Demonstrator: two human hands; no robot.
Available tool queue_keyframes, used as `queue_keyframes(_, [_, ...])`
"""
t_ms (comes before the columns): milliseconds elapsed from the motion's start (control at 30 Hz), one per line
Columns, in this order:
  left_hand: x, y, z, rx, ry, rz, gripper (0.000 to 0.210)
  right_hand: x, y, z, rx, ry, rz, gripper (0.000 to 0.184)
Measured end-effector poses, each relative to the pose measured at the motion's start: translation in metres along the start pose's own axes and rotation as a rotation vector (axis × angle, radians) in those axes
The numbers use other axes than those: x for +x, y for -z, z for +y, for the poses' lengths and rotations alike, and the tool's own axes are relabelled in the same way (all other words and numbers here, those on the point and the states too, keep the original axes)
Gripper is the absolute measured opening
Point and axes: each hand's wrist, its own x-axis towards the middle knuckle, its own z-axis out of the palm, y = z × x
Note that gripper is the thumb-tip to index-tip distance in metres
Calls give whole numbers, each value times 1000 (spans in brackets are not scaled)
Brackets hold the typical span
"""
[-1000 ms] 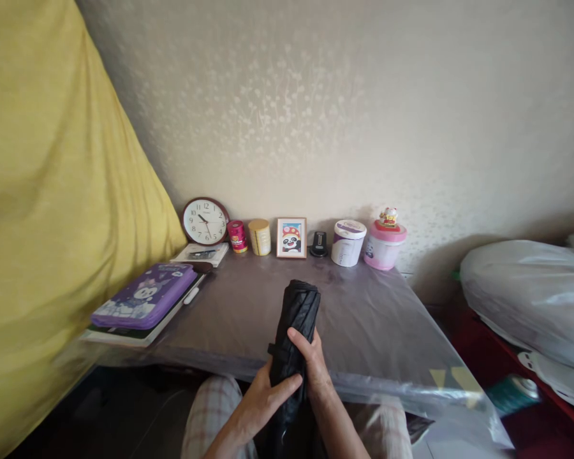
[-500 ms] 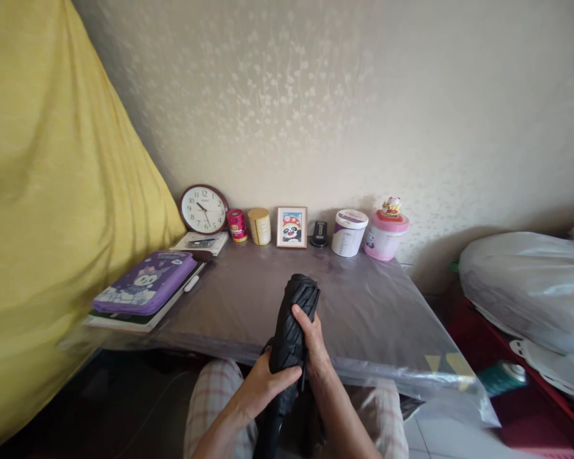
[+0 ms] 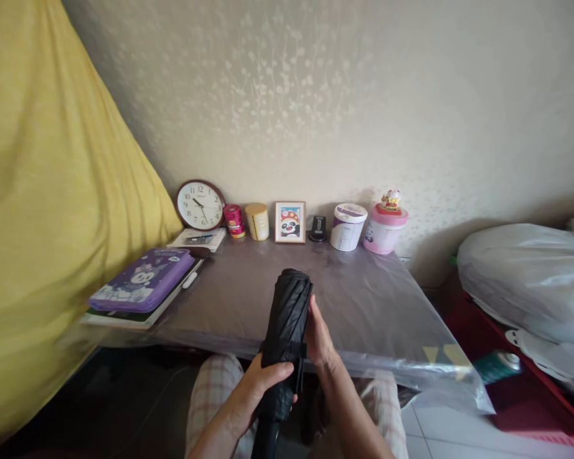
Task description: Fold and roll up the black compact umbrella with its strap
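Observation:
A folded black umbrella point(image 3: 287, 306) tilts up in front of me, its top over the near part of the table and its handle point(image 3: 266, 438) low between my knees. My left hand point(image 3: 263, 386) is wrapped round its lower part, with the thumb across the front. Against the right side of the rolled canopy lies my right hand point(image 3: 320, 335), its thumb along the edge and its other fingers mostly hidden behind the fabric. A dark strap point(image 3: 296, 349) crosses the canopy just above my left thumb.
The table point(image 3: 373, 299) has a plastic cover. Along the wall stand a clock point(image 3: 200, 204), two cans, a panda picture frame point(image 3: 290, 223), a small black object and two tubs. A purple case point(image 3: 141, 280) lies left; a red container point(image 3: 536, 408) stands right.
My right hand has slid off the umbrella's front to its right side, and its thumb no longer lies over the canopy. The umbrella has turned and shifted slightly left; my left hand still grips it.

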Motion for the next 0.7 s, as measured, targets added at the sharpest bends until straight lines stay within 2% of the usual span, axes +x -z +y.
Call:
queue_keyframes(100, [-4, 0, 0, -29, 32, -23, 49, -3, 2, 3, -146, 33, 30, 42])
queue_keyframes(167, [-4, 0, -2, -46, 43, -35, 48, -9, 1, 5, -298, 31, -117, 35])
queue_keyframes(267, [-3, 0, -4, -43, 48, -71, 48, -16, 3, 11, -431, 8, -425, 37])
queue_keyframes(367, [-5, -1, -4, -54, 56, -65, 48, -16, 11, 20, -416, -79, -544, 39])
queue_keyframes(467, [-7, -3, -2, -61, 66, -45, 51, -13, 17, 28, -417, -132, -498, 34])
queue_keyframes(533, [-8, -3, -1, -56, 80, -71, 53, -13, 18, 32, -400, -131, -444, 28])
queue_keyframes(700, [-11, -5, 1, -93, 85, -140, 47, -14, 7, 33, -320, -60, -343, 22])
